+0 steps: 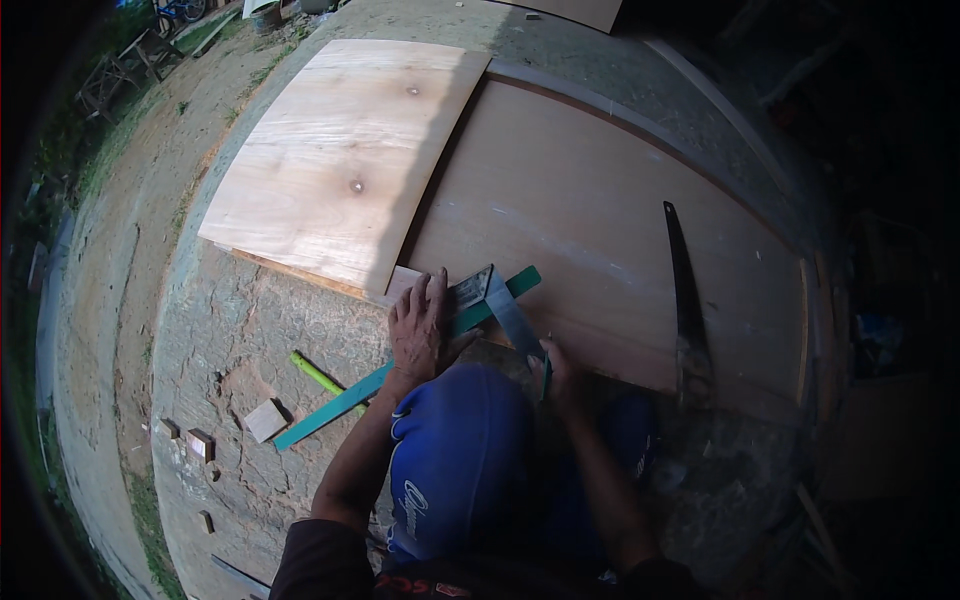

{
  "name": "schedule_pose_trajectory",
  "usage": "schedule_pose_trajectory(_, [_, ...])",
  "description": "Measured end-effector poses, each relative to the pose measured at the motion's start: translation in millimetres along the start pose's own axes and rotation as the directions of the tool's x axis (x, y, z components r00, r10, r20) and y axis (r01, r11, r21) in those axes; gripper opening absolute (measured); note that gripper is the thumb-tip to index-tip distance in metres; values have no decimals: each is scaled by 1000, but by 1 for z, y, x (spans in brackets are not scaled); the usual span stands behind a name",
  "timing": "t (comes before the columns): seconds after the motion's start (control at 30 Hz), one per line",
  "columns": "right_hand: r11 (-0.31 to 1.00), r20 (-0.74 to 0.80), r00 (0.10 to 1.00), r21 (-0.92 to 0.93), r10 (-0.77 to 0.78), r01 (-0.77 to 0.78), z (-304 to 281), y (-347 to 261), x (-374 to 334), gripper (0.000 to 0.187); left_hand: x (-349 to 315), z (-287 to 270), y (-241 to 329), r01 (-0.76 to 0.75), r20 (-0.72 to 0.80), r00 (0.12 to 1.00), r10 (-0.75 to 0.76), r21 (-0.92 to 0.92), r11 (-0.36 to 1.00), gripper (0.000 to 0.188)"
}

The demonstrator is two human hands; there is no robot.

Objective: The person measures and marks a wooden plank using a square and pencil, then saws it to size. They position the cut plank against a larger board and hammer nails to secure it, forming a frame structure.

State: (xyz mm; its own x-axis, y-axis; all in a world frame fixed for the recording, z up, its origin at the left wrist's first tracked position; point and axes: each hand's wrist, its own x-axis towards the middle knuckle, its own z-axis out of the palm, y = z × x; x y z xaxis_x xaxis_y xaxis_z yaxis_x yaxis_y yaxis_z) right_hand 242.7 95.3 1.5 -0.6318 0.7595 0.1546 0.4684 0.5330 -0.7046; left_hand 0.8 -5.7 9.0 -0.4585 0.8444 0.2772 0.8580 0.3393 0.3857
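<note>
A long teal strip (335,407) runs diagonally under my left hand (418,328). The fingers of that hand lie over the strip beside a narrow piece of wood, with the thumb along its near side. A try square (514,312) crosses the strip; its dark stock lies by my left fingertips and its metal blade slants toward me. At the blade's lower end, my right hand (562,378) is closed, with a thin dark-teal piece showing at its fingers. I cannot make out what it grips. My blue-clad knee (460,450) is just below.
A pale plywood sheet (335,160) overlaps a larger brown panel (570,190). A handsaw (686,290) lies on the panel's right part. On the rough concrete at left are a lime-green tool handle (322,374), a square wood block (265,420) and several small offcuts.
</note>
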Motion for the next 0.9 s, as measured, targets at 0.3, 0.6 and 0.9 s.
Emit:
schedule_pose_trajectory(0.3, [967, 77, 994, 237, 78, -94, 29, -11, 22, 36, -11, -16, -37, 534, 329, 830, -450, -239, 811, 123])
schedule_pose_trajectory(0.6, [953, 72, 986, 257, 150, -163, 26, -5, 23, 34, -4, -1, -29, 189, -16, 981, -193, -128, 974, 110])
schedule_pose_trajectory(0.9, [960, 59, 975, 170, 217, -223, 22, -5, 20, 35, 16, 2, -23, -2, 114, 993, 11, -79, 997, 99])
